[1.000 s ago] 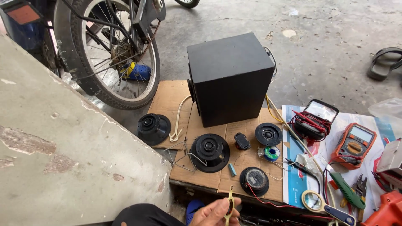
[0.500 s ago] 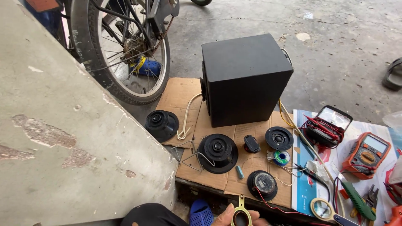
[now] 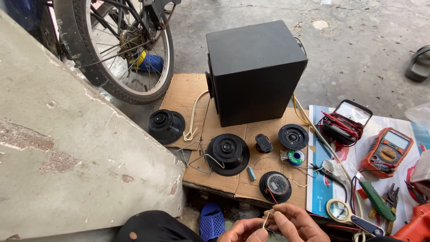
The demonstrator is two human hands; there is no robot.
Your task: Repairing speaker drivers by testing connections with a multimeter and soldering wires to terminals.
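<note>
Both hands work at the near edge. The left hand (image 3: 244,231) and the right hand (image 3: 293,224) pinch together a small pale piece (image 3: 266,219) with thin wires, fingers closed narrow around it. Just beyond lies a small speaker (image 3: 275,186) on the cardboard (image 3: 179,96). The thin wire could snap, I think, if the fingers pull too hard.

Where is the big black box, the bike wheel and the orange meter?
Black speaker box (image 3: 255,71): head view, on its front face.
Bicycle wheel (image 3: 96,83): head view, on the tyre's lower left.
Orange multimeter (image 3: 387,152): head view, on its round dial.
</note>
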